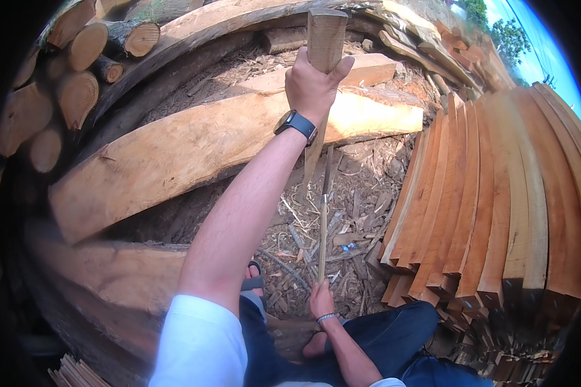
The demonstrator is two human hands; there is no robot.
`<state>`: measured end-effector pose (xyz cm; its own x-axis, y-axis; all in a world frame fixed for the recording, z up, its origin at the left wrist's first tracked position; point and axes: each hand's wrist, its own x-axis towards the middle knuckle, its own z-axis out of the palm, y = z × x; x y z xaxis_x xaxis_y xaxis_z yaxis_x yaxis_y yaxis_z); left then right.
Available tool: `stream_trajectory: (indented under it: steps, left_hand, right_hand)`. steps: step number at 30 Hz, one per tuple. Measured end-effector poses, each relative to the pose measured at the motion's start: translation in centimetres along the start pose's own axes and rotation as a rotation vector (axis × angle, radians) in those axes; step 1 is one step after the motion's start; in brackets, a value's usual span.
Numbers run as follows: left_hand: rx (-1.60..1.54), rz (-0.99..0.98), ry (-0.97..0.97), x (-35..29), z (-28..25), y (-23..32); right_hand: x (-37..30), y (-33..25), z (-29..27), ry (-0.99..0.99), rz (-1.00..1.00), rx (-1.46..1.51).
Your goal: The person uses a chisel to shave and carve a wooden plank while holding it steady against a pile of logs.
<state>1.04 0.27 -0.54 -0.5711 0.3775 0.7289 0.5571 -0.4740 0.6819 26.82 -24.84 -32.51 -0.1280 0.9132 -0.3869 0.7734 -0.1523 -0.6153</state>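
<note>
My left hand [313,87], with a dark watch on the wrist, is stretched far forward. Its fingers are wrapped round the upper part of a squared wooden post [326,39], which stands upright and narrows toward its lower end. Low in the middle, my right hand [321,300] is closed on the end of a long wooden-handled tool [323,238]. A thin dark metal part tops that handle, seen nearly edge-on, so its exact kind is unclear. The metal comes close beside the post's lower part; whether they touch I cannot tell.
A thick rough-sawn slab [174,155] lies across behind my left arm. Cut logs [87,45] are piled at the far left. Stacked reddish-brown planks [478,193] fill the right side. Wood chips and bark [355,200] cover the ground near my sandalled foot [254,280].
</note>
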Motion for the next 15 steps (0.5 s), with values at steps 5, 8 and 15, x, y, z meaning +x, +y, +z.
stream_trajectory:
  steps: [5, 8, 15]
  left_hand:
    - [-0.008, 0.048, 0.050, -0.1, 0.5, 0.2]
    - [0.017, 0.077, 0.052, 0.2, -0.4, -0.2]
    - [0.001, 0.095, 0.055, 0.3, 0.3, -0.2]
  right_hand:
    - [1.4, 5.0, 2.1, -0.105, -0.006, -0.149]
    - [0.1, 2.4, 1.3, -0.078, -0.019, -0.080]
    - [2.2, 5.6, 2.8, -0.021, -0.082, -0.129]
